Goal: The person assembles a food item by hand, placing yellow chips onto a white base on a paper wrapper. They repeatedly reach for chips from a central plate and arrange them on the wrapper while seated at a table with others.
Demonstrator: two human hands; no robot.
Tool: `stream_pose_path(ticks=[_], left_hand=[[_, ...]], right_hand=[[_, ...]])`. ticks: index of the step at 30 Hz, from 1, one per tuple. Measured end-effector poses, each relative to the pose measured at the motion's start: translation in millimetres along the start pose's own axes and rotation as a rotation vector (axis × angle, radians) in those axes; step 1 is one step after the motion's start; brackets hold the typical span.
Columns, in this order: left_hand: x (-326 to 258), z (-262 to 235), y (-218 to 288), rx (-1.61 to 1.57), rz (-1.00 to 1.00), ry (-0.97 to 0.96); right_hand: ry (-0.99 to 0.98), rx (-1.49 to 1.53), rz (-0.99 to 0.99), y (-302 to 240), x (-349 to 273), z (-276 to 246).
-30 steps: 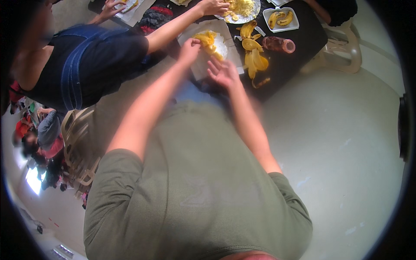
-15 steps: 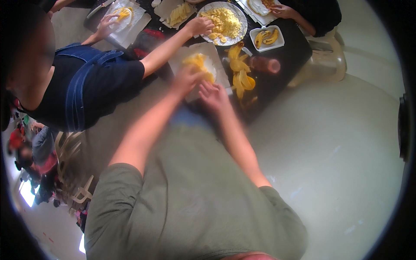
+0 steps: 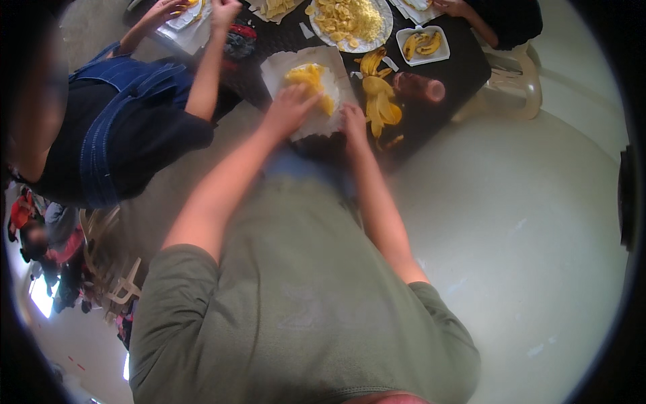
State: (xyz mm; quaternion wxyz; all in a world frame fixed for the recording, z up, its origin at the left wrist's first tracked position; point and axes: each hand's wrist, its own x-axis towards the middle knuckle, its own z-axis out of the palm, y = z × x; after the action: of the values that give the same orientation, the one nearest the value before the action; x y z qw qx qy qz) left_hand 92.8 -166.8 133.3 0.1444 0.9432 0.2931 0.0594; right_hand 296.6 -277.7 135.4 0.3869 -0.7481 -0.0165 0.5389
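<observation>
My left hand (image 3: 291, 109) reaches over a sheet of light brown paper (image 3: 276, 66), its fingers stretched out against yellow strips that look like peel or fruit (image 3: 307, 77). Under the strips lies a white round thing (image 3: 331, 87), perhaps a plate or flatbread; blur hides which. My right hand (image 3: 353, 124) is at the paper's right edge, fingers curled; what they hold, if anything, cannot be made out. Just right of it, opened banana peels (image 3: 381, 104) lie on the dark table (image 3: 441, 77).
A round plate (image 3: 385, 28) heaped with yellow slices and bits stands beyond the paper. A white tray (image 3: 441, 54) holds banana pieces, near a reddish bottle or jar (image 3: 420, 87). A person in denim straps (image 3: 101, 141) works at left; another person's hand (image 3: 454, 8) is at far right.
My right hand has moved from the paper's lower edge to its right edge, fingers now curled. My left hand stays at the yellow strips. The left neighbour's arm has withdrawn from the heaped plate.
</observation>
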Motion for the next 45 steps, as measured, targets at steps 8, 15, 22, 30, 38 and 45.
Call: stream_pose_path(ticks=[8, 15, 22, 30, 38, 45], left_hand=[[-6.3, 4.2, 3.5, -0.078, -0.031, -0.009], [-15.8, 7.2, -0.2, -0.086, 0.013, -0.029], [-22.3, 16.0, -1.9, -0.077, -0.007, 0.001], [-24.4, 15.7, -1.8, -0.066, -0.019, 0.004], [-27.2, 14.8, -0.6, -0.029, -0.034, 0.01], [-24.0, 20.5, 8.3, 0.021, -0.058, 0.034]], right_hand=[[0.033, -0.09, -0.018, -18.7, 26.8, 16.0], [-0.068, -0.073, 0.103, -27.5, 41.9, 5.3], [-0.086, -0.214, 0.005, -31.2, 42.7, 9.0], [-0.121, -0.245, 0.028, -33.8, 54.3, 9.6], [-0.194, -0.216, 0.021, -32.0, 68.3, 9.2], [-0.265, -0.221, 0.083, -37.6, 74.0, 4.8]])
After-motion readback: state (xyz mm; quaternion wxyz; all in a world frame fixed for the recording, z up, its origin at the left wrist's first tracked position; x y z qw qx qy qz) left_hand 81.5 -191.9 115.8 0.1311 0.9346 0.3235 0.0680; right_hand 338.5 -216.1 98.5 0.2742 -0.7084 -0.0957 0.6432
